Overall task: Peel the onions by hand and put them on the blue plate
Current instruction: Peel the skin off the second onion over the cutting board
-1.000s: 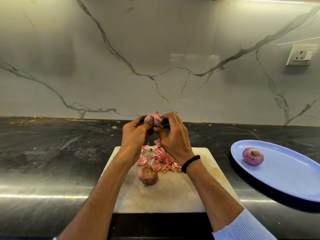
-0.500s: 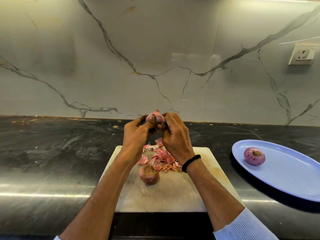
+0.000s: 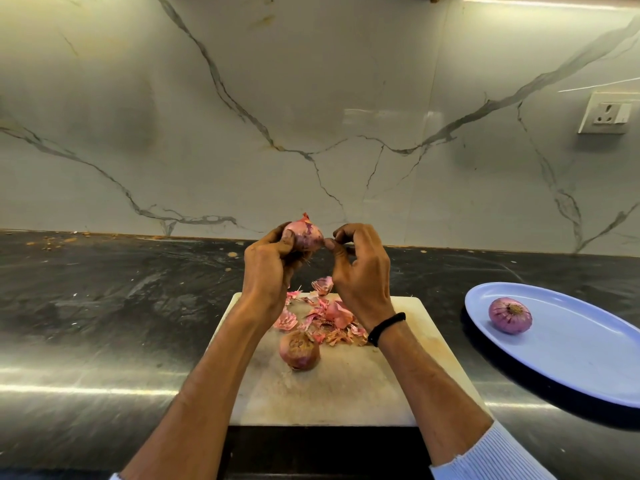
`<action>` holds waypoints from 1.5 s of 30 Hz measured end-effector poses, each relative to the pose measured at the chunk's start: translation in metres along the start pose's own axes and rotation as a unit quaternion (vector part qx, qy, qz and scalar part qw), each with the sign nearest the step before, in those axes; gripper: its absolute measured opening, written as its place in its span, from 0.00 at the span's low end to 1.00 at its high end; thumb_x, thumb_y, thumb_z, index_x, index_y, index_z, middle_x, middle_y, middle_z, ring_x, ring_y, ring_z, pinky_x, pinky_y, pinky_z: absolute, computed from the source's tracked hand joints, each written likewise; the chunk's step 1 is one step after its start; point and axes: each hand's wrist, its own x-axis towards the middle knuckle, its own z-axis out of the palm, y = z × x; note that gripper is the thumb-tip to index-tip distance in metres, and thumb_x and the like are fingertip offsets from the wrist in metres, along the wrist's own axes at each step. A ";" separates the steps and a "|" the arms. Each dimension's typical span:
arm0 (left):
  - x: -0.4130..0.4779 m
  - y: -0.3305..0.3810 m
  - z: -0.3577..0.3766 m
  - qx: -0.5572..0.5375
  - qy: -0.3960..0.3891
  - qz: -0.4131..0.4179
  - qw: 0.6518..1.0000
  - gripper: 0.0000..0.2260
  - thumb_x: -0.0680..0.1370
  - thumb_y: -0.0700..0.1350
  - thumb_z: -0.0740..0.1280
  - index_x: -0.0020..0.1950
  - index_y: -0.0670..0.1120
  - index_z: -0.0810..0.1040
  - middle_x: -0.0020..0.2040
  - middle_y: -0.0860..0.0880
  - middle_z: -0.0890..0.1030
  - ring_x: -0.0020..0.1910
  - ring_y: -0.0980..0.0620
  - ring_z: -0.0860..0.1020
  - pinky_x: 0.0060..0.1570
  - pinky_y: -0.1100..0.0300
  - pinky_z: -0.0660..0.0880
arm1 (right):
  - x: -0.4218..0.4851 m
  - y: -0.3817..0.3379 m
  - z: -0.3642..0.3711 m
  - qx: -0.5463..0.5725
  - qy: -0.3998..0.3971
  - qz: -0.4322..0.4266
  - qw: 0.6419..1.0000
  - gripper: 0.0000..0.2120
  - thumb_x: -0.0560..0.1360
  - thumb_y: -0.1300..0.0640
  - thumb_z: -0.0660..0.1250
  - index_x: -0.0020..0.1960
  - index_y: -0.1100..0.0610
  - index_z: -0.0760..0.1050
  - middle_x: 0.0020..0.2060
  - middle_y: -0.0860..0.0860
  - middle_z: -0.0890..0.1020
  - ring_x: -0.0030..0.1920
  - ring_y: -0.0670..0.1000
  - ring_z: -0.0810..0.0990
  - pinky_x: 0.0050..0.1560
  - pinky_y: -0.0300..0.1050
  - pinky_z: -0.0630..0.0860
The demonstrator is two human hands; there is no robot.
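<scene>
- Left hand [image 3: 266, 271] grips the partly skinned onion [image 3: 304, 237] over the cutting board [image 3: 346, 382].
- Right hand [image 3: 360, 268] just pulled aside, fingers curled; holding skin or not, I cannot tell.
- Peeling is unfinished; the blue plate [image 3: 588, 358] holds 1 peeled onion [image 3: 509, 315].

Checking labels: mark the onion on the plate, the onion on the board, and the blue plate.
Onion on the plate [image 3: 510, 315]: head view, side.
Onion on the board [image 3: 299, 350]: head view, top.
Blue plate [image 3: 571, 348]: head view, bare middle.

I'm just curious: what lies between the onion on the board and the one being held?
A heap of pink skins on the board, between the lying onion and the held onion, in the head view.
</scene>
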 end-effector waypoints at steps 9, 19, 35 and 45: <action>0.001 0.000 0.000 -0.005 -0.001 -0.009 1.000 0.16 0.84 0.40 0.56 0.69 0.40 0.75 0.62 0.39 0.79 0.59 0.43 0.80 0.46 0.60 0.80 | -0.001 0.000 0.001 0.035 -0.097 -0.004 0.995 0.28 0.73 0.50 0.76 0.67 0.55 0.68 0.60 0.55 0.72 0.55 0.46 0.74 0.52 0.35 0.76; -0.004 0.001 0.003 0.031 -0.042 -0.003 0.999 0.16 0.83 0.40 0.62 0.70 0.43 0.75 0.57 0.46 0.82 0.52 0.50 0.84 0.46 0.61 0.81 | -0.004 0.004 0.003 -0.019 -0.117 -0.042 0.992 0.25 0.74 0.64 0.73 0.66 0.52 0.67 0.56 0.52 0.73 0.51 0.47 0.75 0.51 0.33 0.76; -0.004 0.001 0.003 0.025 -0.036 0.006 0.999 0.13 0.82 0.38 0.63 0.66 0.44 0.78 0.55 0.46 0.82 0.48 0.52 0.84 0.47 0.61 0.81 | -0.004 0.003 0.003 -0.016 -0.106 -0.043 0.993 0.14 0.77 0.65 0.70 0.60 0.58 0.72 0.54 0.54 0.74 0.49 0.49 0.76 0.50 0.31 0.75; -0.005 -0.002 0.004 0.035 -0.035 0.017 0.999 0.12 0.81 0.38 0.65 0.64 0.44 0.79 0.53 0.47 0.83 0.46 0.55 0.85 0.48 0.61 0.81 | -0.004 0.002 0.003 -0.017 -0.098 -0.044 0.994 0.20 0.76 0.62 0.71 0.64 0.55 0.69 0.56 0.53 0.73 0.52 0.47 0.74 0.52 0.34 0.76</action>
